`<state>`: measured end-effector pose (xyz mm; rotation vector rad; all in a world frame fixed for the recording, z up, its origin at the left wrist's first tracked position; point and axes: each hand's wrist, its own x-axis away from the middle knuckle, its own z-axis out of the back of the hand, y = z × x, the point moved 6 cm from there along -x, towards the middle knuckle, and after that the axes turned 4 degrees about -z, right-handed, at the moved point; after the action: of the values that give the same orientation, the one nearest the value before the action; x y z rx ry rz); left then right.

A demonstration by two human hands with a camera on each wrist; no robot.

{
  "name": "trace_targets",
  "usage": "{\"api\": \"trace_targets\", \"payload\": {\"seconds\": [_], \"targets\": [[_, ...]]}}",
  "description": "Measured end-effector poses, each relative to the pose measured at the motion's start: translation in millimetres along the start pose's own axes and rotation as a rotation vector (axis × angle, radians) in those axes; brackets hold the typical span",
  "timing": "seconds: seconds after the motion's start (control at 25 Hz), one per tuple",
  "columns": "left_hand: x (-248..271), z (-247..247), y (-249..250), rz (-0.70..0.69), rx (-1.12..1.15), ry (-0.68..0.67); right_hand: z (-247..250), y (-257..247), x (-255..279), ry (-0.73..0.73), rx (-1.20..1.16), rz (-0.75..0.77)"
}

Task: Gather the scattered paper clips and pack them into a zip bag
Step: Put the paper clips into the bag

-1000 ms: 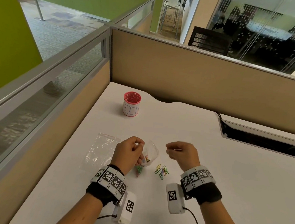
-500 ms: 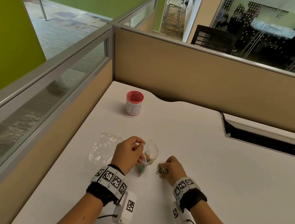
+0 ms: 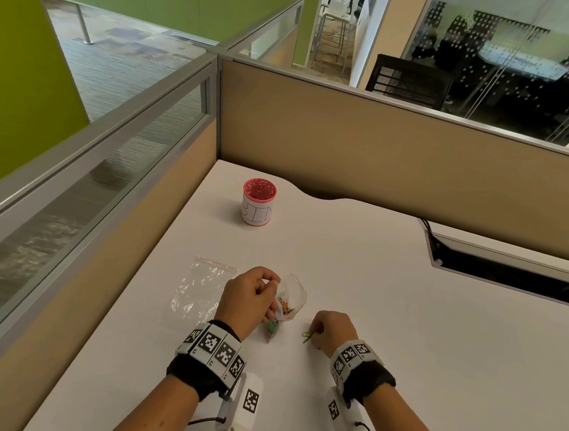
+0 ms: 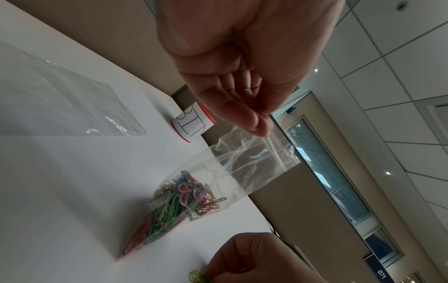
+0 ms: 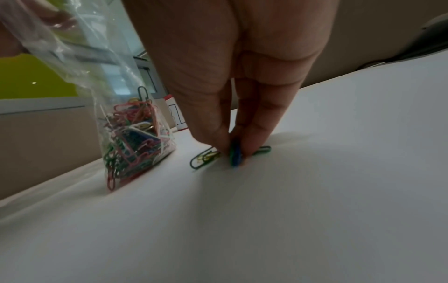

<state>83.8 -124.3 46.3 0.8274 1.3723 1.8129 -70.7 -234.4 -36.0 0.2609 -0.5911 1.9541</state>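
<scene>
My left hand [image 3: 251, 298] pinches the top edge of a clear zip bag [image 3: 289, 301] [image 4: 242, 164] and holds it upright, its mouth open. The bag's lower part rests on the white desk [image 3: 404, 329], filled with several coloured paper clips [image 4: 174, 203] [image 5: 130, 137]. Just right of the bag, my right hand [image 3: 330, 329] reaches down to the desk. Its fingertips [image 5: 252, 147] pinch a small bunch of loose clips [image 5: 232, 155] [image 3: 307, 336] in green, blue and yellow. One green clip [image 5: 201, 159] sticks out to the left of the fingers.
A second clear zip bag [image 3: 201, 287] [image 4: 60, 99] lies flat on the desk left of my left hand. A red mesh cup labelled BIN [image 3: 258, 206] stands further back. A cable opening [image 3: 512, 273] is cut into the desk at the right. Beige partitions [image 3: 384, 155] wall the desk.
My right hand dropped from beside the bag's mouth to the desk and closed its fingers on the loose clips. The left hand and bag stayed put.
</scene>
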Motion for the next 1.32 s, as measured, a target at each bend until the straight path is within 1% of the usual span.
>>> {"api": "trace_targets", "payload": {"seconds": [0.12,0.2,0.28,0.36,0.4,0.48,0.56,0.6,0.68,0.76,0.84,0.92,1.04,1.12,1.2,1.24,1.32], "targets": [[0,0,0,0.002,-0.001,-0.004,4,5,-3,-0.015,-0.075,-0.066],[0,0,0,0.002,-0.003,-0.004,6,13,-6,-0.019,-0.179,-0.100],[0,1,0,0.001,-0.006,-0.006,12,26,-8,-0.008,-0.345,-0.165],[0,0,0,0.000,-0.009,-0.008,18,38,-6,-0.004,-0.590,-0.234],[-1,-1,-1,0.000,-0.013,-0.009,23,40,-4,-0.006,-0.727,-0.241],[-1,-3,0,-0.003,-0.029,-0.012,42,33,4,0.005,-0.987,-0.194],[-1,-5,0,-0.007,-0.038,-0.015,69,18,17,0.031,-1.184,-0.106],[-1,-7,1,-0.007,-0.036,-0.017,82,7,24,0.029,-1.252,-0.056],[0,-8,2,-0.004,-0.029,-0.017,102,-18,35,-0.023,-1.326,0.044],[0,-9,3,0.000,-0.031,-0.019,113,-44,46,-0.079,-1.324,0.123],[-1,-8,4,0.002,-0.028,-0.021,116,-63,53,-0.082,-1.229,0.162],[-2,-7,4,0.000,-0.025,-0.020,113,-72,55,-0.012,-1.014,0.168],[-2,-6,4,-0.003,-0.023,-0.016,108,-76,55,0.152,-0.618,0.180],[-2,-7,4,-0.003,-0.018,-0.018,104,-79,54,0.208,-0.458,0.215],[-1,-8,4,-0.004,-0.020,-0.021,100,-78,53,0.230,-0.437,0.237],[-1,-8,3,-0.003,-0.021,-0.020,99,-74,52,0.242,-0.488,0.234],[-2,-7,2,0.000,-0.021,-0.015,100,-60,51,0.279,-0.671,0.202]]}}
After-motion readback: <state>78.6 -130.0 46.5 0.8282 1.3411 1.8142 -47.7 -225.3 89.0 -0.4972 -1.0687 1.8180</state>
